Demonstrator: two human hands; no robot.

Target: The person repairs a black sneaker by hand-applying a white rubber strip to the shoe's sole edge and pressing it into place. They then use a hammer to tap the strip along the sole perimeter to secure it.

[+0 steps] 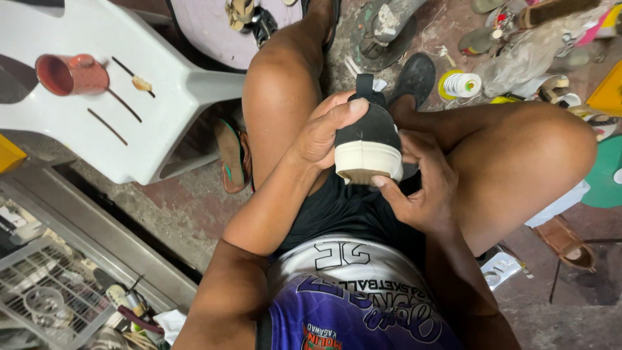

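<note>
A black canvas shoe [367, 133] with a white rubber sole rim sits between my bare knees, heel end toward me and its pull loop pointing away. My left hand [324, 133] grips its left side, thumb laid over the top of the heel. My right hand [424, 185] cups the shoe from the right and below, with fingertips pressing the brown edge of the sole. Both hands are closed on the shoe.
A white plastic chair [136, 84] stands at the left with a red cup [68, 73] on its seat. A sandal [232, 155] lies under it. A spool of white thread [461, 84], another black shoe [413, 76] and scattered footwear clutter the floor ahead. A wire rack [52, 285] is at lower left.
</note>
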